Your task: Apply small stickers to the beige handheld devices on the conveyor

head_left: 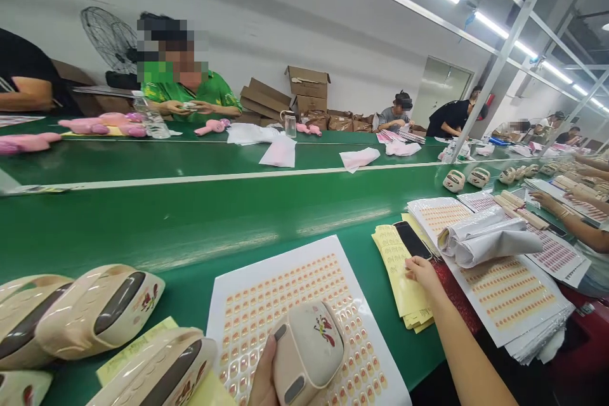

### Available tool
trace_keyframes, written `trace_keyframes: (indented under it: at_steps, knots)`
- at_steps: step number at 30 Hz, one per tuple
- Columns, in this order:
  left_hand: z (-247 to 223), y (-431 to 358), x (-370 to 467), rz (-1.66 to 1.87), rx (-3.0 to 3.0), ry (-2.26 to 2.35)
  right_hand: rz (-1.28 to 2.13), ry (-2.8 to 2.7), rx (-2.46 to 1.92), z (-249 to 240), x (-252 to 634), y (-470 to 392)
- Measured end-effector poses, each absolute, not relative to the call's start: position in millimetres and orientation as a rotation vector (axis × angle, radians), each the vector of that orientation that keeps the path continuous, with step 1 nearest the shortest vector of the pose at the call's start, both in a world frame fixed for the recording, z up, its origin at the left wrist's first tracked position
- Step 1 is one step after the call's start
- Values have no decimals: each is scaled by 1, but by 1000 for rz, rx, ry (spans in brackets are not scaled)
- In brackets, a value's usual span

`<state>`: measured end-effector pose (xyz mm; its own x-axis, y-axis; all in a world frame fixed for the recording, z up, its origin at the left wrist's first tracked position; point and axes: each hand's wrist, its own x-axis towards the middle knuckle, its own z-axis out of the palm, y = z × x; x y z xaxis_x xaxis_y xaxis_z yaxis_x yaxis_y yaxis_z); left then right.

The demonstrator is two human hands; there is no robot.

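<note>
My left hand [264,375] grips a beige plastic appliance housing [304,336] with dark oval insets and a red floral print. It is held above a white sheet of small orange-red stickers [285,273]. To the right, my right hand [423,274] has its thumb and fingers closed at the edge of a yellow sticker sheet [397,266], one of a loose stack. A black smartphone [413,241] lies on that stack, just beyond my fingers.
More beige housings [102,311] stand at the left, some over yellow sheets. White sticker sheets [504,292] and a rolled sheet [490,241] lie at the right. Beyond the green conveyor [190,216], co-workers sit among pink pieces [107,124], and a co-worker's hand [547,203] is at far right.
</note>
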<state>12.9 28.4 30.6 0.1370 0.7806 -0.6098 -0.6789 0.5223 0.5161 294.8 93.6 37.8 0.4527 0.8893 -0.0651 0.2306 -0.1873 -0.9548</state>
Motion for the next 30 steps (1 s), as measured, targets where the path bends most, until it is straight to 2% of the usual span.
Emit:
trace_keyframes:
  at_steps: [10,24,30]
  knots:
    - [53,46,46,1378,308,1006,1211,-1317,-1232,81,176,52]
    - [44,42,45,1374,292,958,1022,-1434,-1372,72,154,51]
    - [43,41,44,1364,291,984,720,-1588,-1294,64,147,42]
